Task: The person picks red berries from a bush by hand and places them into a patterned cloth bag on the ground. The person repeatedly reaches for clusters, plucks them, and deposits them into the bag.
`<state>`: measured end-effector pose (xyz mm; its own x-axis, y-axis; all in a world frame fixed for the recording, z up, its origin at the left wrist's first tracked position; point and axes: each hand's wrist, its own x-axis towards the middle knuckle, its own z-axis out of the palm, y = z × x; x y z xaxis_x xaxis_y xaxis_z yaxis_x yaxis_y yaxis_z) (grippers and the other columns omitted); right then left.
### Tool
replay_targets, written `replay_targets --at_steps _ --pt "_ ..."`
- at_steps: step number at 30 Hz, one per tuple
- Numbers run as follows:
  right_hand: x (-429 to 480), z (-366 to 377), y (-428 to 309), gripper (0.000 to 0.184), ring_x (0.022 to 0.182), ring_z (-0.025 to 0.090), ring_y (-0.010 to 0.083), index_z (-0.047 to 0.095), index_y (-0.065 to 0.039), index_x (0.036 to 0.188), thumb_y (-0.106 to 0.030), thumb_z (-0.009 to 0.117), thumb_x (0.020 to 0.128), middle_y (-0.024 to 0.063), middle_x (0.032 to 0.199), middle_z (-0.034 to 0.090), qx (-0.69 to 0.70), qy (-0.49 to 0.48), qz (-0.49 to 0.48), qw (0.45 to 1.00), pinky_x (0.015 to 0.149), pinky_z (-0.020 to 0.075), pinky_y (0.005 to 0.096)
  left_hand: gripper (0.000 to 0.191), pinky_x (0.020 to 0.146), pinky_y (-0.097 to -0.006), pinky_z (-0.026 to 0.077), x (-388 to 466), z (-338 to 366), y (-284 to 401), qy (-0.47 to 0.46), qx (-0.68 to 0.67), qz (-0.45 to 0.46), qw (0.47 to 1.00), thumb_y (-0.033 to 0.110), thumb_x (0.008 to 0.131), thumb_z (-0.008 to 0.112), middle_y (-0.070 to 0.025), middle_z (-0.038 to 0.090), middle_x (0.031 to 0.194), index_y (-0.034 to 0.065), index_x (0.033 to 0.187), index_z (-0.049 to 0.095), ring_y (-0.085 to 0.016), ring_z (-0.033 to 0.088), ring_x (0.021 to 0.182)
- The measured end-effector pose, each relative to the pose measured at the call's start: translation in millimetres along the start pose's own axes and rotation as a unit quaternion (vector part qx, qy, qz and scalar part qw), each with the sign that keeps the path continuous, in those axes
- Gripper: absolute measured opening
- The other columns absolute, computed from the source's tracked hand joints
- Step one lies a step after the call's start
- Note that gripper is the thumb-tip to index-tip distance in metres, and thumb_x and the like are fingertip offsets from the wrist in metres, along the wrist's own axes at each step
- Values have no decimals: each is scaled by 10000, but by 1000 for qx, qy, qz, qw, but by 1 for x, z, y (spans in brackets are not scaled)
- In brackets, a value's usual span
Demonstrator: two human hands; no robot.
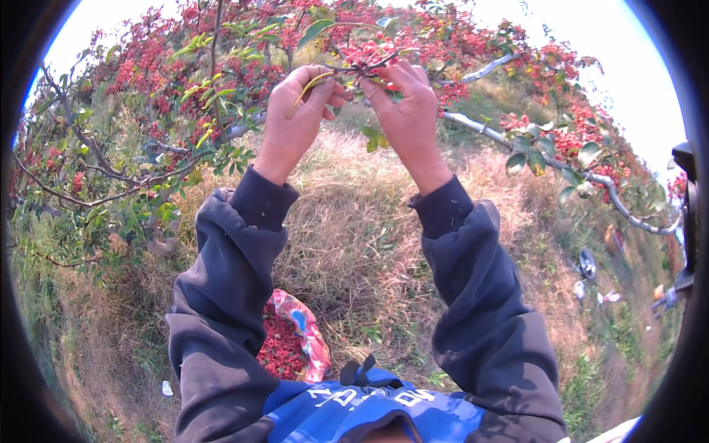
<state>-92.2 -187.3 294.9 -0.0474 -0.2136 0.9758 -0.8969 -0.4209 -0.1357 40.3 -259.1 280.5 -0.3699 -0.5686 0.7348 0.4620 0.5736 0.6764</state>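
Note:
Both my hands are raised to a thin twig (350, 69) of a shrub that looks like Sichuan pepper. My left hand (296, 116) pinches the twig's left part between thumb and fingers, and a narrow yellowish leaf (310, 88) lies over that hand. At the right, my right hand (410, 111) has thumb and fingertips closed at a cluster of small red berries (368, 52). The fingers partly hide which stems they grip. Below my left forearm, a bag with a pink patterned rim (316, 346) holds many loose red berries (279, 346).
Berry-laden branches spread across the top. A bare grey branch (479, 128) runs out to the right, and thin dark branches (99, 155) reach in from the left. Dry grass (354, 221) covers the slope. At right lie a round dark object (587, 263) and white scraps (608, 297).

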Motion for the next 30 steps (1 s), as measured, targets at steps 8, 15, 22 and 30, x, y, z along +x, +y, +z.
replay_targets --at_steps 8,15,22,30 --pt "-8 4 10 182 744 493 279 592 -87 845 -123 632 671 61 812 567 -51 3 -79 996 646 403 376 143 541 -191 450 -14 4 3 12 -74 -24 997 48 843 514 -59 598 818 -29 964 521 -87 564 671" --pt "-20 -1 10 213 749 491 241 591 -126 854 -100 623 645 14 819 551 -66 -10 -80 995 658 382 352 162 538 -202 460 -27 1 -2 -13 -88 -61 994 61 850 519 -74 582 816 -32 982 503 -95 560 658" --pt "-32 3 8 173 773 495 250 587 -105 825 -115 622 656 57 830 526 -60 -36 -85 994 657 378 361 221 592 -221 445 -33 -16 -22 -17 -105 -111 988 110 848 531 -42 564 853 -7 1033 502 -94 540 690" --pt "-38 9 11 157 822 516 304 580 -82 825 -107 614 673 104 883 546 -17 -57 -35 998 701 413 397 110 486 -198 419 -16 -22 -51 102 78 -72 989 76 872 472 -37 549 738 -8 939 492 -68 517 600"
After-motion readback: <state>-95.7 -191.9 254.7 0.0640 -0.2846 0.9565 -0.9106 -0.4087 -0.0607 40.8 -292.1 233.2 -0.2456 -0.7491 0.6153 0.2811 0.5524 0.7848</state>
